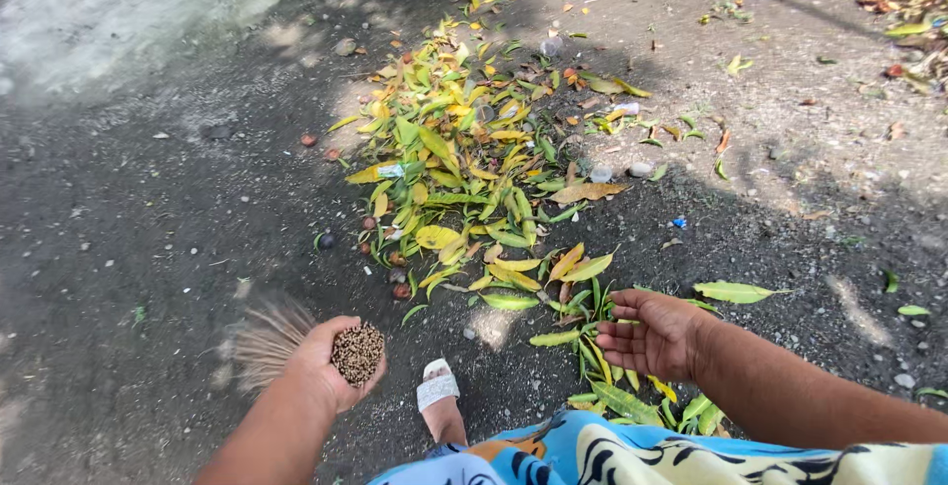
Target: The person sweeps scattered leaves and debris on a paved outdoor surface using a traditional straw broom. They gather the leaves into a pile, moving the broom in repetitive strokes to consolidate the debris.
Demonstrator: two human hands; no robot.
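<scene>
Grey grit and dark soil make up the ground (pixel 128 208), paler at the far left corner. Left hand (pixel 331 362): fingers closed tight round the bundled butt of a stick broom (pixel 356 352), the cut ends facing the camera and the bristles (pixel 262 339) fanned out leftward and blurred, low over the ground; the broom's long axis runs roughly left to right, handle end nearest the body. Foot (pixel 439 401) in a white sandal, just right of that hand, planted between the two arms. Leaf pile (pixel 464 159): yellow and green, long narrow leaves, heaped ahead of the foot and well up from both hands, with small brown fruits (pixel 400 290) and pebbles scattered at its near-left edge. Looser leaves (pixel 583 332) trail from the pile's near end down toward the right — these lie directly under and just beside the right hand. Right hand (pixel 652 335): open, palm turned inward and fingers spread and slightly curled, holding nothing, hovering above that trail; it is the nearer hand to the leaves, which lie ahead and to its left. Single green leaf (pixel 736 292) apart, just beyond the right wrist. Patterned blue cloth (pixel 632 455) at the bottom edge. Dry litter (pixel 918 1) at the far right corner.
</scene>
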